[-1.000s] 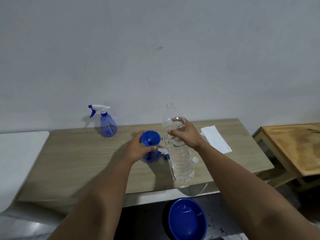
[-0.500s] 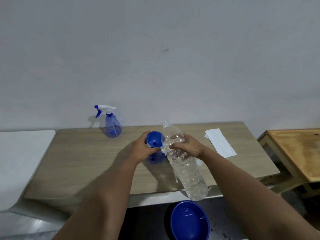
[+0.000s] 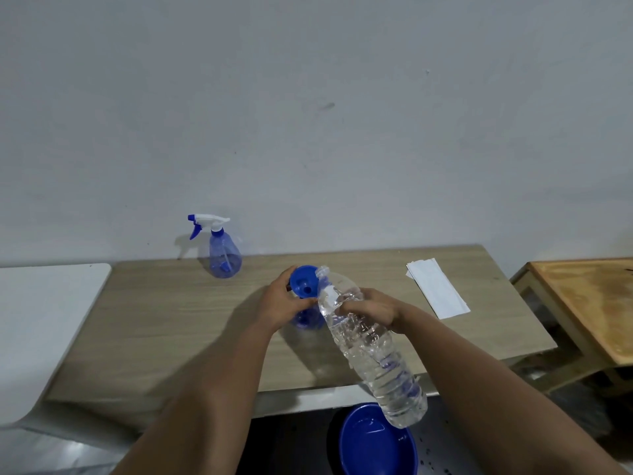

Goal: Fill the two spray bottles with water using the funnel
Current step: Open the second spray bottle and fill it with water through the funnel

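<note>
**Pour about to begin: spill risk at funnel**

I note my right hand clamped round the tilted water bottle, mouth at the funnel. Left hand grips the open spray bottle mid-table. Over-tilting could flood the funnel or topple it.

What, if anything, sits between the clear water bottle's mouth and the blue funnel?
Nothing visible. The clear plastic water bottle, tilted in the right hand, has its open mouth at the rim of the blue plastic funnel, which the left hand steadies.
</note>
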`<state>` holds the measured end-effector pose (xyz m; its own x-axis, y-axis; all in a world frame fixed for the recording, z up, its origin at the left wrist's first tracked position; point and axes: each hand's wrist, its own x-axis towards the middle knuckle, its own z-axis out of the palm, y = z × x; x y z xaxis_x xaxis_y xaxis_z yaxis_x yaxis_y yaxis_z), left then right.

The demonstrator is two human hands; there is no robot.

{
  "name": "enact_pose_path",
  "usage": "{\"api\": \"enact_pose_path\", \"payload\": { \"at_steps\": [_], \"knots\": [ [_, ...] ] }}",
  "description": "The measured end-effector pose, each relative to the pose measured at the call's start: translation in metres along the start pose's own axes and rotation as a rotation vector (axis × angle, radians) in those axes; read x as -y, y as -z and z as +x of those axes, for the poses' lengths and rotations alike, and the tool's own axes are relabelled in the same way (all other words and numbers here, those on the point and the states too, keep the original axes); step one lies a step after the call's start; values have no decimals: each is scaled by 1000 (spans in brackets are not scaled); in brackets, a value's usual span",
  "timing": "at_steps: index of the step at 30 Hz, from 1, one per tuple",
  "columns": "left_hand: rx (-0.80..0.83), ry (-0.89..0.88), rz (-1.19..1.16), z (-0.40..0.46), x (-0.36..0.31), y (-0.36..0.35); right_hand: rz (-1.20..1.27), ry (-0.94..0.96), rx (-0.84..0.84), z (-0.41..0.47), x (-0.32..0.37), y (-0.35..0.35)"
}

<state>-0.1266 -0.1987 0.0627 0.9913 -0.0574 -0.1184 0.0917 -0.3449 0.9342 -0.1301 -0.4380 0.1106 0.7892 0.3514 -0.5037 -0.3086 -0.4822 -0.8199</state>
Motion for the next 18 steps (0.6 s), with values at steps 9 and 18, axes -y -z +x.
{"api": "enact_pose_path", "payload": {
  "at_steps": [9,18],
  "knots": [
    [-18,8,16,-2,0,1,-48,-48,34,6,0,2],
    [-32,7,46,4,1,1,-36,-78,49,8,2,4]
  ]
}}
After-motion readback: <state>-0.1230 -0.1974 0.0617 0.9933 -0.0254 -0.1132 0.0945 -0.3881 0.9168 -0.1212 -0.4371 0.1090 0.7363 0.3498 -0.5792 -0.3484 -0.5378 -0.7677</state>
